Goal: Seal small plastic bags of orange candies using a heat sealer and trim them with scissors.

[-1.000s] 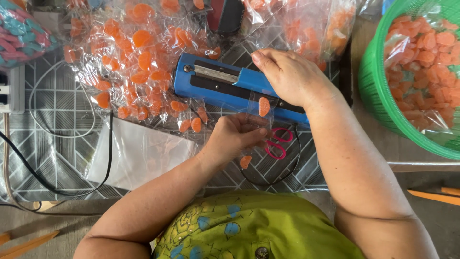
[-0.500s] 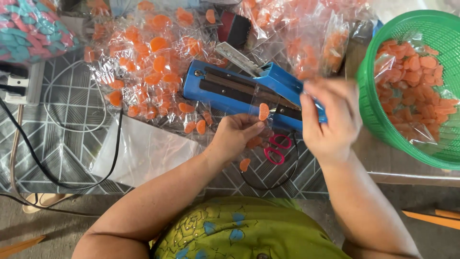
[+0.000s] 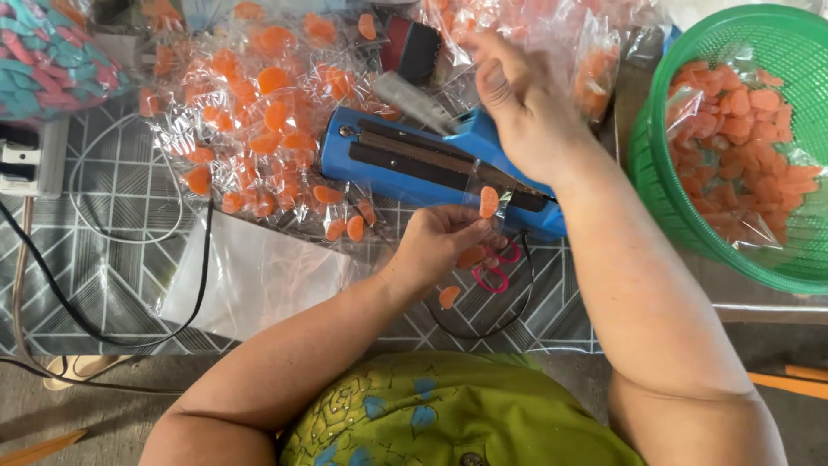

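Observation:
My left hand [image 3: 438, 243] pinches a small clear packet with one orange jelly candy [image 3: 488, 202] in it, held against the front edge of the blue heat sealer [image 3: 414, 164]. The sealer's grey arm [image 3: 412, 100] stands raised. Over the arm's blue end hovers my right hand [image 3: 520, 110], fingers loosely bent, with nothing seen in it. Pink-handled scissors [image 3: 493, 277] and a loose orange candy [image 3: 448, 297] lie just under my left hand.
Clear bags of orange candies [image 3: 259, 112] are heaped behind the sealer. A green basket [image 3: 645, 177] with more stands at the right. A flat stack of clear bags [image 3: 259, 276], black cables [image 3: 203, 259], a power strip [image 3: 21, 160] and a bag of teal and pink candies [image 3: 43, 52] are at the left.
My right hand pressed the sealer arm down, then came off it and rose toward the back. The arm has sprung up. My left hand has kept the candy packet at the sealer.

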